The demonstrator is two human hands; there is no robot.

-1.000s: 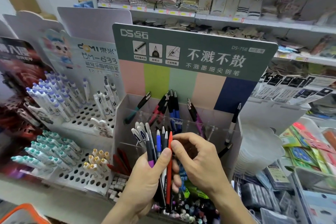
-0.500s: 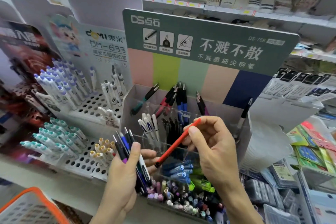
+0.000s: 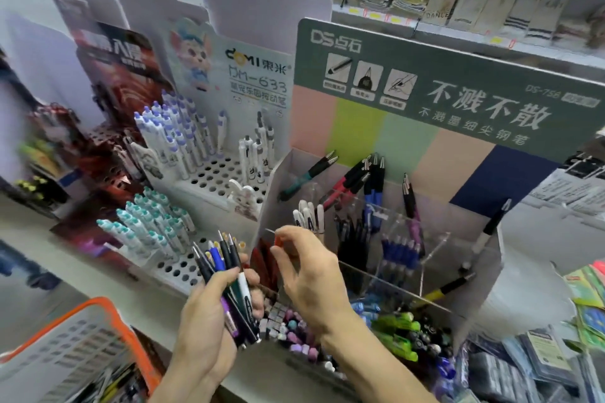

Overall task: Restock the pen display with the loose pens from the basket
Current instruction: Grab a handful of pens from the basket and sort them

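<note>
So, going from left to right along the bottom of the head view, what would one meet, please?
Orange-rimmed basket → left hand gripping a bundle of pens → right hand pinching a red pen → green highlighters → packaged goods.

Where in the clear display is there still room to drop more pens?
The clear display has room in its right-hand compartments, around the lone black pen, and at back left beside the teal-grip pen. It is crowded in the middle blue pens and the front trough.
</note>
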